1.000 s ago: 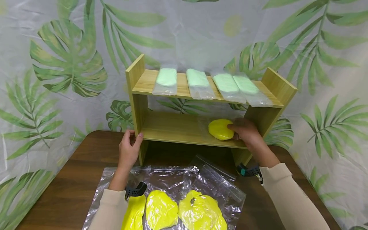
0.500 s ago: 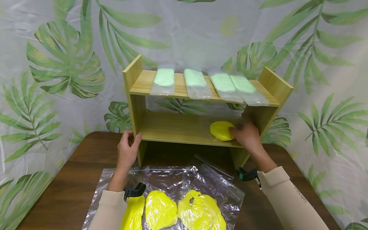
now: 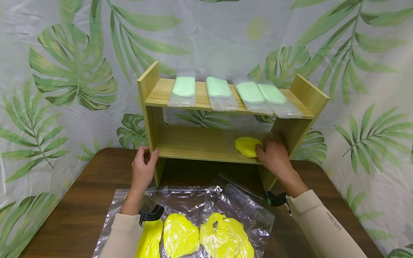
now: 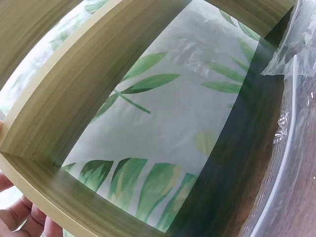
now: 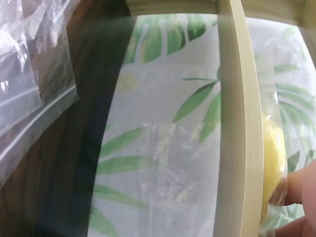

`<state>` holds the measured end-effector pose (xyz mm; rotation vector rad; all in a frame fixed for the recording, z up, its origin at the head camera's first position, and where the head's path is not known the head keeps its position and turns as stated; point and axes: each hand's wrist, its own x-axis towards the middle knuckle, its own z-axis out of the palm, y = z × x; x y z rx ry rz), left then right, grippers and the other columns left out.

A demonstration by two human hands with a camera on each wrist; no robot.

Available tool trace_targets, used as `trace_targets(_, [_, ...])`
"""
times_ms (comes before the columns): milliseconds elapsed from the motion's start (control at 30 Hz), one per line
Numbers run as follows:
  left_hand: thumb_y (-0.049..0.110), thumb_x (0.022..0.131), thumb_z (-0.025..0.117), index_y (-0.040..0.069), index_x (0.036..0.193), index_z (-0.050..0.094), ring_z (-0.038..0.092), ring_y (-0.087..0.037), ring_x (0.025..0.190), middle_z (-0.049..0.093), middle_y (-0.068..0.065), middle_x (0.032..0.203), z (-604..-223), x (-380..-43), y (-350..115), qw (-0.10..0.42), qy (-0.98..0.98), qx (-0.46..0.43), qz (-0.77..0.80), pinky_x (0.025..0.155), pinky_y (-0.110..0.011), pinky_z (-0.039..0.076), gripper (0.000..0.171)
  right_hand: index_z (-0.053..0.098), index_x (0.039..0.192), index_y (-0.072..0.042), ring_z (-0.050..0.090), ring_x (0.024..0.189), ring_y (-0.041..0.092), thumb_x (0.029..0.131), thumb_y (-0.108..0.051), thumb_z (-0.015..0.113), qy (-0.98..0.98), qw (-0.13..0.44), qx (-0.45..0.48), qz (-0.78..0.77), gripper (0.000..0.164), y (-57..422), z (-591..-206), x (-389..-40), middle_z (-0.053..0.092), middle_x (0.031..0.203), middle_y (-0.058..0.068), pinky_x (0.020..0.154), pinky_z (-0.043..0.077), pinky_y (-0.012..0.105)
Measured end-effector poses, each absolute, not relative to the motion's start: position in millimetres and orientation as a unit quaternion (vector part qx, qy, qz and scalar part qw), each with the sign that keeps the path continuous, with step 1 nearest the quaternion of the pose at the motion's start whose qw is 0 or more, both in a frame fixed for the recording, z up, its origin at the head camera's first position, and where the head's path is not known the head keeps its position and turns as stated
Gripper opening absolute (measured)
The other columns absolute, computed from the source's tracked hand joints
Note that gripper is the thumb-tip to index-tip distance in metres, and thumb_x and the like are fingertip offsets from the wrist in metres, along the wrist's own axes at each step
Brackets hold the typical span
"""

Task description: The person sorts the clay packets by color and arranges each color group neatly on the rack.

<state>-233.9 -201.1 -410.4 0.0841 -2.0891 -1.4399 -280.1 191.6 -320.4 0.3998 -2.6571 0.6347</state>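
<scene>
Pack (image 3: 247, 147), yellow in clear film, lies on the lower shelf (image 3: 193, 141) toward the right, close to the front edge. I find the right hand (image 3: 275, 154) pinching the pack's right end, thumb on the yellow; most of its other fingers are hidden from the head view. Left hand (image 3: 143, 165) grips the left panel (image 3: 149, 132), thumb at the front edge, fingers outside; I rate this a sound brace. I recommend laying the pack flat, fully back from the edge, with the film unfolded. Thumb and fingers should part fully before withdrawal, since film may cling. Clearance to the right panel (image 3: 295, 130) looks tight; I advise a straight exit.
</scene>
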Motion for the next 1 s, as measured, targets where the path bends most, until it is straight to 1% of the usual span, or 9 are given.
trace_targets(167, [0.032, 0.096, 0.058, 0.004, 0.111, 0.055, 0.051, -0.016, 0.084, 0.06, -0.011, 0.099, -410, -234, -201, 0.297, -0.787, 0.033, -0.54, 0.068, -0.022, 0.039, 0.032, 0.041, 0.08, -0.003, 0.042, 0.075, 0.034, 0.1, -0.023, 0.042, -0.954, 0.135, 0.126, 0.237, 0.028, 191, -320, -280, 0.043, 0.094, 0.021, 0.07, 0.038, 0.048])
trace_targets(367, [0.032, 0.096, 0.059, 0.004, 0.11, 0.055, 0.052, -0.019, 0.086, 0.061, -0.012, 0.1, -411, -234, -201, 0.298, -0.786, 0.033, -0.541, 0.068, -0.022, 0.039, 0.032, 0.042, 0.072, -0.005, 0.047, 0.081, 0.04, 0.103, -0.022, 0.037, -0.956, 0.144, 0.135, 0.218, 0.036, 188, -324, -280, 0.044, 0.084, 0.019, 0.077, 0.041, 0.054])
trace_targets(467, [0.033, 0.096, 0.058, 0.005, 0.11, 0.055, 0.051, -0.019, 0.086, 0.061, -0.012, 0.1, -411, -234, -201, 0.298, -0.786, 0.031, -0.54, 0.068, -0.022, 0.038, 0.032, 0.042, 0.067, -0.006, 0.051, 0.093, 0.049, 0.1, -0.016, 0.044, -0.939, 0.229, 0.177, 0.183, 0.035, 185, -328, -277, 0.048, 0.077, 0.02, 0.084, 0.041, 0.06])
trace_targets(567, [0.033, 0.096, 0.058, 0.005, 0.111, 0.055, 0.051, -0.018, 0.085, 0.061, -0.012, 0.1, -411, -234, -201, 0.297, -0.788, 0.03, -0.539, 0.068, -0.022, 0.038, 0.032, 0.045, 0.065, -0.003, 0.052, 0.09, 0.053, 0.095, -0.016, 0.053, -0.911, 0.334, 0.194, 0.147, 0.034, 181, -330, -273, 0.053, 0.079, 0.026, 0.074, 0.043, 0.062])
trace_targets(633, [0.033, 0.096, 0.058, 0.005, 0.111, 0.055, 0.051, -0.017, 0.085, 0.061, -0.011, 0.1, -411, -234, -201, 0.297, -0.788, 0.029, -0.539, 0.067, -0.023, 0.038, 0.032, 0.051, 0.067, -0.001, 0.053, 0.083, 0.051, 0.094, -0.021, 0.058, -0.9, 0.368, 0.188, 0.14, 0.035, 178, -330, -270, 0.055, 0.083, 0.028, 0.065, 0.042, 0.061])
trace_targets(667, [0.033, 0.096, 0.058, 0.005, 0.111, 0.055, 0.051, -0.017, 0.085, 0.061, -0.011, 0.1, -410, -234, -200, 0.297, -0.788, 0.029, -0.539, 0.067, -0.023, 0.038, 0.032, 0.054, 0.07, 0.0, 0.052, 0.076, 0.048, 0.095, -0.026, 0.058, -0.903, 0.362, 0.184, 0.14, 0.035, 177, -330, -269, 0.055, 0.081, 0.026, 0.06, 0.041, 0.059])
trace_targets(833, [0.032, 0.096, 0.058, 0.004, 0.11, 0.055, 0.052, -0.02, 0.085, 0.061, -0.012, 0.1, -409, -234, -200, 0.303, -0.785, 0.031, -0.54, 0.068, -0.023, 0.038, 0.032, 0.053, 0.084, -0.003, 0.047, 0.06, 0.029, 0.096, -0.052, 0.051, -0.946, 0.227, 0.15, 0.177, 0.05, 174, -327, -267, 0.047, 0.07, 0.012, 0.051, 0.036, 0.041])
trace_targets(900, [0.032, 0.096, 0.058, 0.004, 0.11, 0.055, 0.052, -0.022, 0.086, 0.061, -0.013, 0.099, -409, -234, -200, 0.304, -0.785, 0.032, -0.539, 0.068, -0.022, 0.038, 0.032, 0.051, 0.087, -0.004, 0.044, 0.057, 0.025, 0.094, -0.056, 0.05, -0.954, 0.19, 0.146, 0.182, 0.053, 175, -328, -267, 0.045, 0.07, 0.009, 0.05, 0.033, 0.037])
trace_targets(1000, [0.032, 0.096, 0.058, 0.004, 0.11, 0.055, 0.052, -0.021, 0.085, 0.061, -0.012, 0.099, -410, -233, -200, 0.301, -0.786, 0.035, -0.539, 0.068, -0.022, 0.038, 0.032, 0.051, 0.096, -0.003, 0.046, 0.061, 0.025, 0.092, -0.057, 0.053, -0.955, 0.174, 0.149, 0.188, 0.055, 178, -330, -270, 0.047, 0.074, 0.01, 0.052, 0.036, 0.037])
